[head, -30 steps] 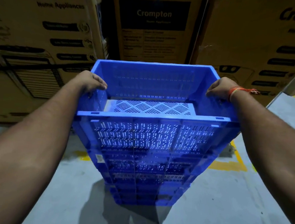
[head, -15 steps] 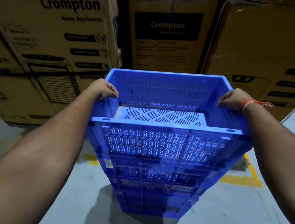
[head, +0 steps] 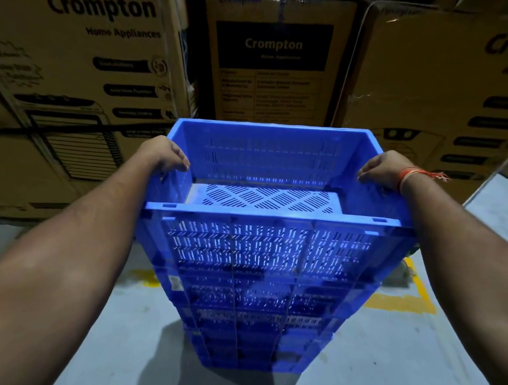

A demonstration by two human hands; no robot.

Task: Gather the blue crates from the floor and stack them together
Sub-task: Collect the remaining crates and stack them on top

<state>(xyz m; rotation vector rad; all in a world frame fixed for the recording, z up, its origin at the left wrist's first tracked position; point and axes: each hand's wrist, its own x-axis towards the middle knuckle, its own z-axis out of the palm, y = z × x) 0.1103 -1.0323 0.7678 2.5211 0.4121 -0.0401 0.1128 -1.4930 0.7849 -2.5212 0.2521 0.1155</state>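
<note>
Crates: top blue crate (head: 268,239) sits on a stack of blue crates (head: 253,324) on the floor (head: 384,372), just in front of the cardboard boxes (head: 71,84). Left hand (head: 165,155) and right hand (head: 382,169) curl over its side rims, one each side. Looks rigid, slotted plastic, probably light empty; rim edges give the best hold, though smooth plastic may slip.
</note>
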